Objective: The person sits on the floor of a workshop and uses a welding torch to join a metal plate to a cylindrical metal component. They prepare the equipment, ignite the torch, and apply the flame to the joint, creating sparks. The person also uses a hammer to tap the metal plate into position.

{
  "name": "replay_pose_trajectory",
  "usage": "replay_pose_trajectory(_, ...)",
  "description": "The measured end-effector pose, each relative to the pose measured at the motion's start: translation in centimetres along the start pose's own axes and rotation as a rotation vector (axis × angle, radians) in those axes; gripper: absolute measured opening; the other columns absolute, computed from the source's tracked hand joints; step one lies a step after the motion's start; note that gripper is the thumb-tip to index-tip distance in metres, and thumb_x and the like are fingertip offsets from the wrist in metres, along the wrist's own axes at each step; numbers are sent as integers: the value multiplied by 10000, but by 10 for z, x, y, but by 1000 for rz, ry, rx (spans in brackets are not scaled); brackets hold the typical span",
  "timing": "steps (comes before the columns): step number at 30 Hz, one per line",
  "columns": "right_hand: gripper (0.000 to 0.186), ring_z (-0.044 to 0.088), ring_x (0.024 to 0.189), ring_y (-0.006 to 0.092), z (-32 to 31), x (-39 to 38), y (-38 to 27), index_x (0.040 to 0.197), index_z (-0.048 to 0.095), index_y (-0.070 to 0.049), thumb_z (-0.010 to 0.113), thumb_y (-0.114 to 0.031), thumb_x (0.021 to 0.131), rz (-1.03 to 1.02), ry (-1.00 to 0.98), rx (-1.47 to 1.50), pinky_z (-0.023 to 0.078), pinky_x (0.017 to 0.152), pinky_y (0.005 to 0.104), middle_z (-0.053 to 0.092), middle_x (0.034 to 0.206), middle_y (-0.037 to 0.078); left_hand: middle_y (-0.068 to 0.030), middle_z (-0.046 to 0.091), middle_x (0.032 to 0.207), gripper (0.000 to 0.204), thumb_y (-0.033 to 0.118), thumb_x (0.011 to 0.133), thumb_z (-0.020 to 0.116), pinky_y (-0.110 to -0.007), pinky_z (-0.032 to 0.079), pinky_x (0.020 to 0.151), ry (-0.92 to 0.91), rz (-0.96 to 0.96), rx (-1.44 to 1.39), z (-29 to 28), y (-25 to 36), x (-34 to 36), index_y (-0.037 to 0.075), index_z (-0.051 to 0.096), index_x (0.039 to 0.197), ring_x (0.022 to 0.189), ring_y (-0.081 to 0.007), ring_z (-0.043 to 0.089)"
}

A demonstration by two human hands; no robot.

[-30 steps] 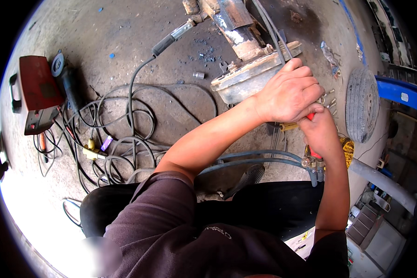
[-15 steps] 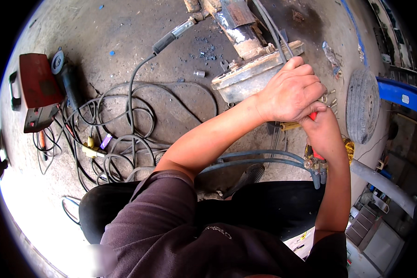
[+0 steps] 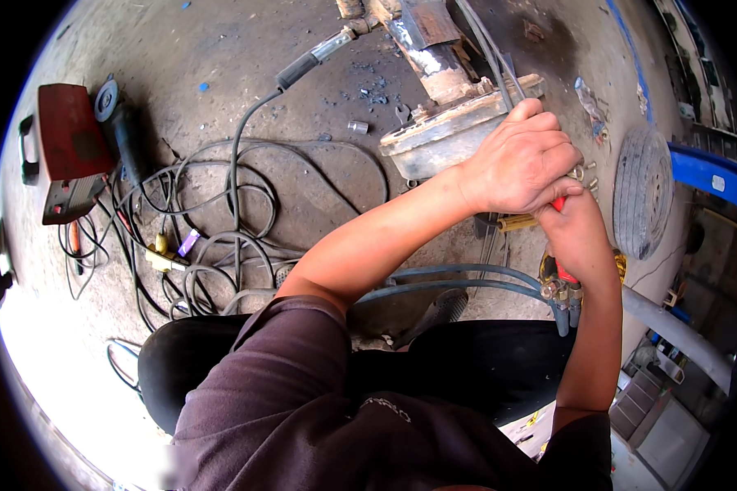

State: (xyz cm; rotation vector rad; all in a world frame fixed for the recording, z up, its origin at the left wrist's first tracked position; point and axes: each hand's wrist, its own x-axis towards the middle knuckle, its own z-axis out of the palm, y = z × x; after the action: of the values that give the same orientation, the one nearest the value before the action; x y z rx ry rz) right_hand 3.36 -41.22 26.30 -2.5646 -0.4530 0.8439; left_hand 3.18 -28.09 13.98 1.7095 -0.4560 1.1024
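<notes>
The left hand (image 3: 520,159) sits at the end of a bent arm (image 3: 368,237), curled snugly around the torch (image 3: 558,204), left of the tire (image 3: 643,195). The right hand (image 3: 581,237) wraps the red handle (image 3: 563,272), closer to the tire. Thin tubes (image 3: 491,57) poke out past the left hand.

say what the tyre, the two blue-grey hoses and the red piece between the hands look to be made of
Tyre: rubber, by its dull, dusty grey-black, grooved tread.
Hoses: probably rubber, perhaps plastic; matte surface, bending in smooth curves.
Red piece: plastic or painted metal, by its bright, even colour; left hand and right hand hide too much to tell.
</notes>
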Motion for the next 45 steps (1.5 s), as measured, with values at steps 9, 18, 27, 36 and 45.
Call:
replay_pose_trajectory(9, 190, 668, 848, 221, 1, 0, -6, 990, 649, 56, 652, -121, 921, 43, 18, -5, 516, 785, 379, 704, 899, 175, -52, 591, 799, 347, 379, 830, 744, -427, 393, 873, 13, -3, -1, 0, 0, 0, 58, 662, 935, 814, -267, 532)
replay_pose_trajectory(18, 170, 669, 847, 212, 1, -1, -6, 984, 663, 36, 655, -120, 918, -3, 21, -23, 515, 785, 376, 705, 892, 164, -53, 588, 795, 351, 386, 830, 748, -427, 395, 871, 22, 4, -2, 0, -1, 0, 60, 657, 920, 812, -267, 532)
replay_pose_trajectory(27, 130, 665, 832, 196, 0, 0, -3, 953, 680, 25, 663, -95, 905, -10, 1, -3, 514, 775, 364, 706, 856, 144, -50, 588, 765, 336, 366, 802, 779, -418, 395, 862, 56, 9, -21, 0, -1, 0, 63, 665, 893, 788, -263, 537)
replay_pose_trajectory(36, 182, 641, 835, 207, 0, -1, -9, 1012, 633, 63, 633, -82, 902, 58, 9, -34, 513, 780, 371, 698, 909, 171, -51, 616, 847, 388, 380, 839, 739, -427, 365, 915, -68, -79, -5, -8, 10, 6, 52, 681, 1038, 866, -264, 543)
replay_pose_trajectory(45, 166, 561, 686, 112, 2, 2, 2, 958, 614, 34, 652, -125, 931, -54, 48, -39, 467, 605, 322, 609, 771, 37, -69, 598, 802, 321, 377, 890, 697, -447, 350, 937, -178, -143, -26, -17, 17, 12, 65, 623, 888, 859, -281, 536)
